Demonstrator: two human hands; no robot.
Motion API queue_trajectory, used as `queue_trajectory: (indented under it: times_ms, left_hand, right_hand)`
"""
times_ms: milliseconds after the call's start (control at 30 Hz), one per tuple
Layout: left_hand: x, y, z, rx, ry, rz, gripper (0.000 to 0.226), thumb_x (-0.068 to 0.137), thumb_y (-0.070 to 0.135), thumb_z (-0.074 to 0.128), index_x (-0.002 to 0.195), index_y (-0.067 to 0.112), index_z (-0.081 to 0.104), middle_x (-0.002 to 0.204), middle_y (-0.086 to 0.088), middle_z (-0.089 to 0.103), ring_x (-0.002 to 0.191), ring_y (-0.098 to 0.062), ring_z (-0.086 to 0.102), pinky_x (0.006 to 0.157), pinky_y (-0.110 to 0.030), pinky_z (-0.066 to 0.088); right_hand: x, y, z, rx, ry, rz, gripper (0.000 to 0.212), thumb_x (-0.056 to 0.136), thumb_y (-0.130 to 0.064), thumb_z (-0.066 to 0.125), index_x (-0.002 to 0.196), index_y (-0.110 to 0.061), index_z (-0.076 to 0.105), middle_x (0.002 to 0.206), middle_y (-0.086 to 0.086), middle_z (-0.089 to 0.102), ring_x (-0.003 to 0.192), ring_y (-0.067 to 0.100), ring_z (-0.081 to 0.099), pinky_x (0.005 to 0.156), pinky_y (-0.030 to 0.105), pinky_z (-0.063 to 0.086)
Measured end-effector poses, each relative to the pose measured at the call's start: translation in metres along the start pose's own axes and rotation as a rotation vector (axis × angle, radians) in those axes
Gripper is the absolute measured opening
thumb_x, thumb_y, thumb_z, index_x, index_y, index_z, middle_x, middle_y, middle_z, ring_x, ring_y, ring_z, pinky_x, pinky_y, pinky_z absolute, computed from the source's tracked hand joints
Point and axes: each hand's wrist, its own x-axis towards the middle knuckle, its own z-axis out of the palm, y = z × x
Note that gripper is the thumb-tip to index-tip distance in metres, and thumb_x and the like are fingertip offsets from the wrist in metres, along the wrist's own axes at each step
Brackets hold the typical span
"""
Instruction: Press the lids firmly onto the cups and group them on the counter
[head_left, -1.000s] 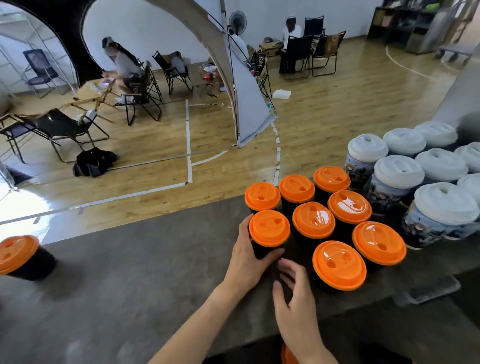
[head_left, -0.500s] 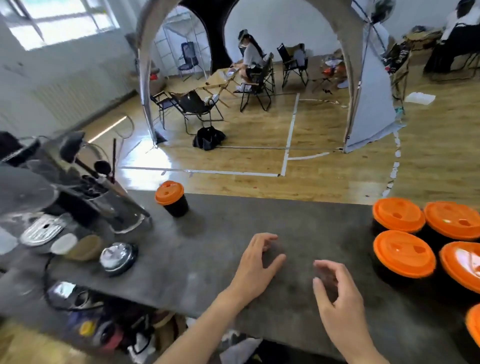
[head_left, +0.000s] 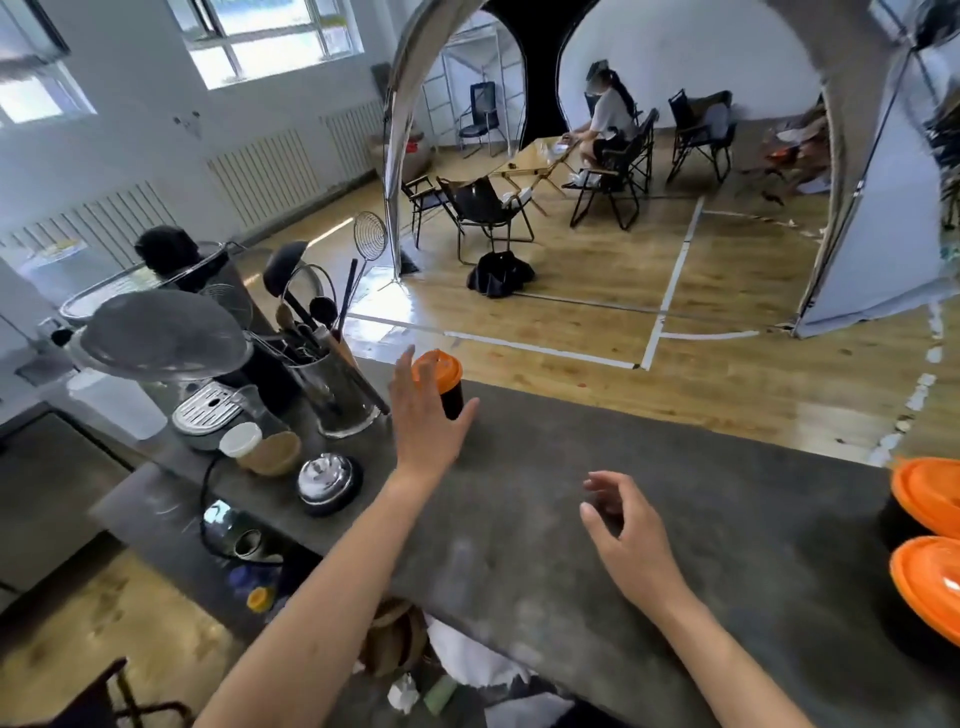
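Observation:
A lone dark cup with an orange lid (head_left: 445, 378) stands near the far edge of the grey counter (head_left: 545, 493). My left hand (head_left: 426, 415) is right in front of it, fingers spread around its near side, nothing gripped. My right hand (head_left: 626, 535) hovers over the middle of the counter, fingers loosely curled and holding nothing. Two more orange-lidded cups (head_left: 930, 499) (head_left: 927, 587) of the group show at the right edge, cut off by the frame.
Left of the lone cup stand a glass holder of utensils (head_left: 337, 400), a coffee machine (head_left: 208, 410), a lidded jar (head_left: 262, 449) and a chrome bell (head_left: 327, 480). Beyond the counter lies a wooden floor with folding chairs and a seated person.
The view has swung left, away from the grouped cups. My left hand let go of a grouped cup and travelled left up to the lone cup; my right hand followed over the counter.

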Motion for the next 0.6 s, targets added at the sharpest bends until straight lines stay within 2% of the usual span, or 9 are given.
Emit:
queue_trajectory:
  times_ms: [67, 133, 167, 267, 333, 367, 433, 500, 600]
  left_hand:
    - [0.026, -0.007, 0.004, 0.016, -0.107, -0.075, 0.105, 0.082, 0.047, 0.084, 0.162, 0.021, 0.022, 0.170, -0.017, 0.007, 0.154, -0.043, 0.013, 0.123, -0.058, 0.017]
    - [0.042, -0.012, 0.012, 0.071, -0.223, -0.171, 0.111, 0.084, 0.051, 0.080, 0.165, 0.029, 0.007, 0.171, -0.012, -0.006, 0.156, -0.042, 0.006, 0.122, -0.059, 0.018]
    - [0.046, -0.013, 0.016, 0.080, -0.260, -0.208, 0.107, 0.086, 0.049, 0.079, 0.164, 0.032, 0.009, 0.171, -0.011, -0.002, 0.154, -0.044, 0.012, 0.120, -0.060, 0.023]
    - [0.044, 0.003, 0.024, -0.051, -0.266, -0.249, 0.083, 0.087, 0.035, 0.081, 0.155, 0.032, 0.033, 0.155, -0.010, 0.030, 0.138, -0.039, 0.041, 0.109, -0.055, 0.038]
    - [0.028, 0.032, 0.025, -0.243, -0.307, -0.162, 0.084, 0.080, 0.040, 0.086, 0.148, 0.034, 0.038, 0.143, -0.004, 0.042, 0.127, -0.028, 0.047, 0.104, -0.046, 0.043]
    - [0.015, 0.051, 0.024, -0.318, -0.386, -0.076, 0.088, 0.076, 0.043, 0.089, 0.147, 0.036, 0.038, 0.138, 0.001, 0.045, 0.122, -0.021, 0.047, 0.101, -0.040, 0.043]
    - [-0.019, 0.087, 0.022, -0.381, -0.562, 0.113, 0.089, 0.070, 0.044, 0.093, 0.140, 0.037, 0.037, 0.131, 0.010, 0.049, 0.117, -0.010, 0.049, 0.097, -0.029, 0.040]
    - [-0.052, 0.113, 0.024, -0.455, -0.626, 0.215, 0.083, 0.067, 0.047, 0.094, 0.131, 0.038, 0.042, 0.128, 0.014, 0.056, 0.116, -0.006, 0.055, 0.097, -0.027, 0.044]
    - [-0.088, 0.130, 0.031, -0.593, -0.634, 0.303, 0.080, 0.068, 0.053, 0.088, 0.136, 0.030, 0.052, 0.141, 0.010, 0.054, 0.130, -0.007, 0.053, 0.109, -0.033, 0.046]
  right_hand:
    - [0.001, 0.000, -0.002, 0.013, 0.008, 0.011, 0.028, 0.094, -0.010, 0.068, 0.112, -0.029, 0.059, 0.109, -0.009, 0.068, 0.101, -0.004, 0.062, 0.085, 0.006, 0.045]
    - [0.000, -0.001, -0.002, 0.014, 0.013, 0.024, 0.028, 0.094, -0.010, 0.067, 0.109, -0.033, 0.058, 0.108, -0.010, 0.068, 0.100, -0.007, 0.062, 0.084, 0.005, 0.045]
    - [0.001, -0.001, -0.002, 0.013, 0.015, 0.027, 0.029, 0.095, -0.011, 0.067, 0.108, -0.035, 0.057, 0.108, -0.011, 0.068, 0.100, -0.008, 0.062, 0.084, 0.005, 0.045]
    - [0.003, -0.004, -0.006, 0.067, 0.021, 0.058, 0.025, 0.097, -0.016, 0.065, 0.108, -0.037, 0.057, 0.108, -0.012, 0.068, 0.099, -0.005, 0.063, 0.086, 0.013, 0.050]
    - [0.004, -0.006, -0.011, 0.209, 0.038, 0.111, 0.016, 0.099, -0.028, 0.062, 0.114, -0.033, 0.058, 0.113, -0.011, 0.068, 0.103, -0.002, 0.063, 0.094, 0.026, 0.052]
    - [0.004, -0.009, -0.014, 0.300, 0.042, 0.141, 0.023, 0.098, -0.041, 0.060, 0.119, -0.031, 0.057, 0.119, -0.009, 0.066, 0.109, 0.000, 0.062, 0.100, 0.031, 0.051]
    - [0.002, -0.013, -0.021, 0.488, 0.069, 0.221, 0.056, 0.086, -0.067, 0.053, 0.128, -0.031, 0.054, 0.131, -0.007, 0.062, 0.122, 0.007, 0.059, 0.107, 0.040, 0.048]
    - [0.000, -0.015, -0.031, 0.621, 0.065, 0.284, 0.073, 0.074, -0.084, 0.051, 0.129, -0.035, 0.055, 0.134, -0.008, 0.062, 0.127, 0.009, 0.057, 0.109, 0.041, 0.045]
    - [-0.009, -0.015, -0.050, 0.601, 0.035, 0.340, 0.068, 0.065, -0.085, 0.059, 0.118, -0.042, 0.063, 0.119, -0.021, 0.070, 0.118, 0.001, 0.060, 0.104, 0.034, 0.043]
